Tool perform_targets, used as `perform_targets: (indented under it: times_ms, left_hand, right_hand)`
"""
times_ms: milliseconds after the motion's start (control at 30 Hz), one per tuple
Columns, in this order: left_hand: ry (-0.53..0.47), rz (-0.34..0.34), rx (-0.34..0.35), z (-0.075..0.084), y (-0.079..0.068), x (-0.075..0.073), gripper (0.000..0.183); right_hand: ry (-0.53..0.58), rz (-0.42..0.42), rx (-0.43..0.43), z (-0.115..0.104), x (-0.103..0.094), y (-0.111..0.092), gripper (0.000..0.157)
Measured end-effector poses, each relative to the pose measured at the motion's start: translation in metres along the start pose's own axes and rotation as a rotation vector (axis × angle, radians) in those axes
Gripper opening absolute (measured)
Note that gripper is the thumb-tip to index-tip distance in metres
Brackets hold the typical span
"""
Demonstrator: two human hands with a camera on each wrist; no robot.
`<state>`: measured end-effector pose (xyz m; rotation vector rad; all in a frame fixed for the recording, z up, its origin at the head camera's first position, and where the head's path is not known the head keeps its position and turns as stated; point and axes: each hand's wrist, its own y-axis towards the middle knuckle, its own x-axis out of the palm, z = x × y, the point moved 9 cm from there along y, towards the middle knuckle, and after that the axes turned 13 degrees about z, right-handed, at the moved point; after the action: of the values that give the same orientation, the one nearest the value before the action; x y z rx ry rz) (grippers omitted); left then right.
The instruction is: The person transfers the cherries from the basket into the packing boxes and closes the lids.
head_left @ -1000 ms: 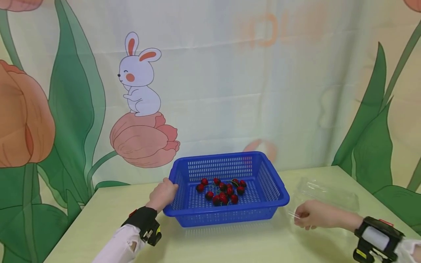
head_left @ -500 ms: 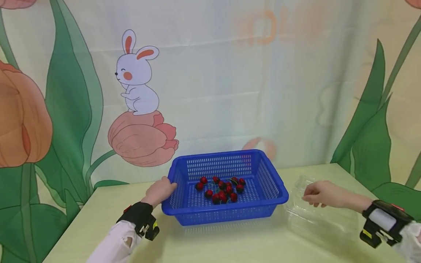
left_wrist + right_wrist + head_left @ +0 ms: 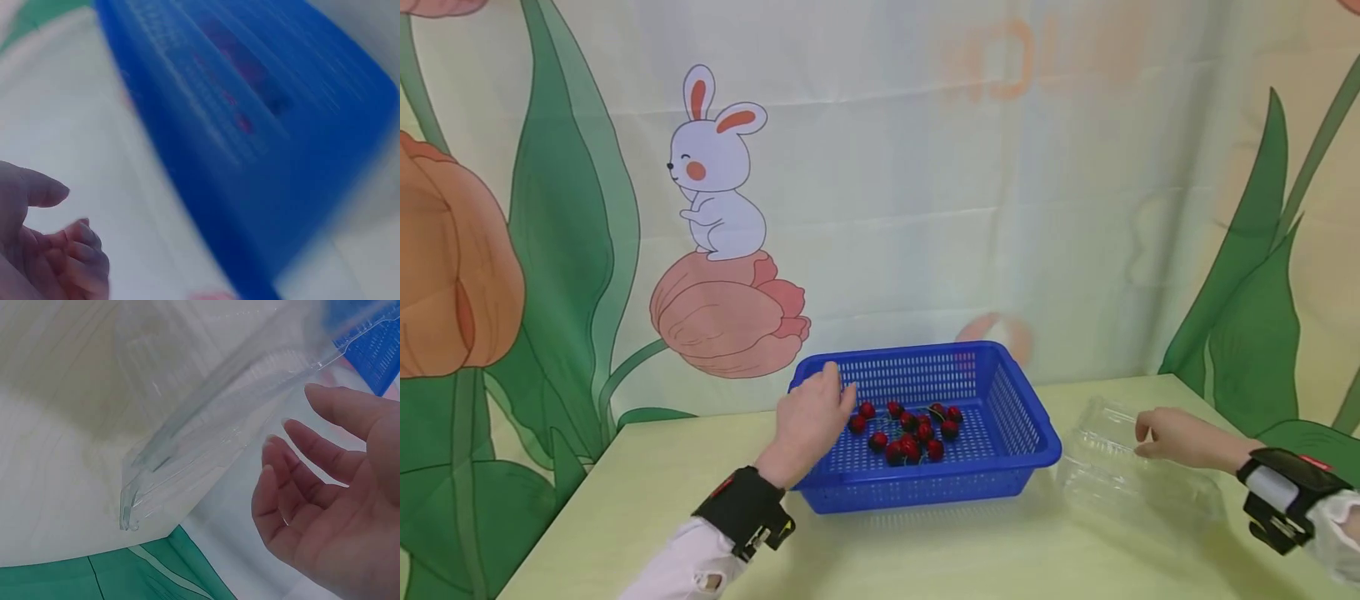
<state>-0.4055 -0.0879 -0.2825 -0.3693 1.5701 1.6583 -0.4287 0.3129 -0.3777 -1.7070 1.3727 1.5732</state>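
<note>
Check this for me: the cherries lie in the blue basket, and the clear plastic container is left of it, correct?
Not quite: the head view shows the clear plastic container to the right of the blue basket. The cherries do lie in the basket.

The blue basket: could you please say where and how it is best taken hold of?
Probably by the rim at both short ends, coming from left and right: the rim projects beyond the inward-sloping walls, and the basket stands upright, so a level lift should keep the loose cherries inside.
</note>
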Motion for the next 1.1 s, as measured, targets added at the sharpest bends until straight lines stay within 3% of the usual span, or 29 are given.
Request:
perform_targets:
  times_ms: [133, 267, 400, 500, 667, 867, 967, 1100]
  left_hand:
    - [-0.152, -0.023, 0.176, 0.065, -0.017, 0.001, 0.029]
    - [-0.235, -0.135, 0.333, 0.12, -0.043, 0.017, 0.033]
    - [-0.3, -0.237, 0.421, 0.158, -0.069, 0.042, 0.037]
    - [-0.32, -0.322, 0.429, 0.176, -0.083, 0.061, 0.04]
    - [-0.351, -0.522, 0.326, 0.191, -0.097, 0.091, 0.041]
    - [-0.642, -0.793, 0.021, 0.193, -0.11, 0.12, 0.032]
    - [-0.761, -0.842, -0.069, 0.196, -0.115, 0.129, 0.031]
    - [-0.841, -0.841, -0.138, 0.199, -0.118, 0.134, 0.035]
  right_hand:
    - [-0.019, -0.012, 0.011, 0.003, 0.001, 0.001, 0.018]
    - [-0.023, -0.045, 0.032, 0.006, 0.006, -0.001, 0.019]
    - [-0.005, -0.061, 0.039, 0.005, 0.011, -0.004, 0.017]
    - [0.006, -0.067, 0.035, 0.004, 0.013, -0.007, 0.015]
    - [-0.001, -0.067, 0.019, 0.003, 0.012, -0.009, 0.014]
    - [0.0, -0.062, 0.0, 0.001, 0.011, -0.009, 0.014]
    - [0.019, -0.072, 0.014, 0.0, 0.013, -0.008, 0.014]
    - [0.06, -0.102, 0.064, 0.0, 0.015, -0.008, 0.013]
